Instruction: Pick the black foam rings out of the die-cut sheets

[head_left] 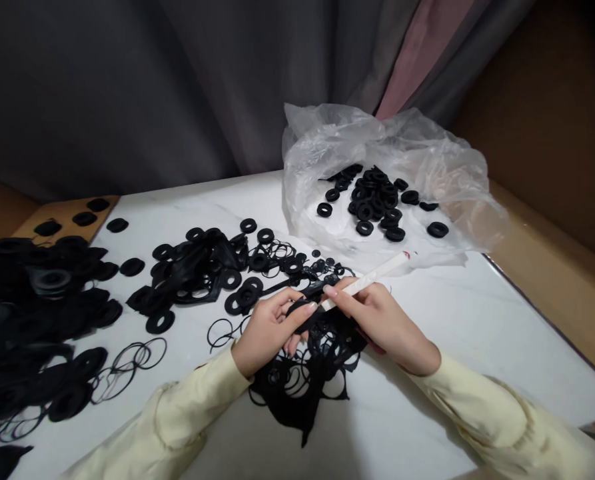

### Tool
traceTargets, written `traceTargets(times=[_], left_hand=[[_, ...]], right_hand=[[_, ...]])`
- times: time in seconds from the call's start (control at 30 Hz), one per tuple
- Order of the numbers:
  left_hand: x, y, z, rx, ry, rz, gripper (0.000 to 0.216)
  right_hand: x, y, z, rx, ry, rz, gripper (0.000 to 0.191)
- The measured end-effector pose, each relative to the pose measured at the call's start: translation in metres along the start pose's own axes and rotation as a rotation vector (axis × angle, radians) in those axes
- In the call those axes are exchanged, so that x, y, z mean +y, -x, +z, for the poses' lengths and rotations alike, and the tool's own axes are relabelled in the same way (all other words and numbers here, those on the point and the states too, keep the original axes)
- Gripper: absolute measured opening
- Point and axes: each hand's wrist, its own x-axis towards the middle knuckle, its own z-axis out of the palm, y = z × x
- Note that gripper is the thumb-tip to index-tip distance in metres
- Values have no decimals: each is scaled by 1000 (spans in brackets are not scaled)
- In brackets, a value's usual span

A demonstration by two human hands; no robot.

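Note:
My left hand (270, 327) is closed around a black rubber ring (300, 316), thumb on top, near the middle of the table. In my right hand (384, 323) is a slim white-handled tool (382, 272), slanting up to the right. Its lower end meets the rubber ring by my left thumb; the working tip cannot be made out. Beneath both hands lies a heap of black rubber scraps (297, 403) with thin loops and cut-out sheet.
Behind, a clear plastic bag (317, 133) lies spread with several black rings (372, 200) on it. More rings and trimmings (197, 267) lie left of centre. A large dark pile (27, 333) covers the far left, beside thin loose loops (132, 363). Grey curtains (152, 87) hang behind the white table (507, 347).

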Motion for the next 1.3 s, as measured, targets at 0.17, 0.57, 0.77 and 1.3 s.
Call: traceTargets(times=[0.17, 0.57, 0.77, 1.3], left_hand=[[0, 0, 0, 15, -11, -2, 27], [0, 0, 2, 62, -58, -42, 30], [2, 2, 0, 18, -7, -34, 33], [5, -6, -18, -485, 409, -130, 52]], right_hand=[[3, 1, 2, 16, 34, -61, 30], [11, 6, 15, 131, 264, -283, 27], [18, 7, 17, 191, 416, -427, 24], [16, 10, 19, 211, 523, -612, 21]])
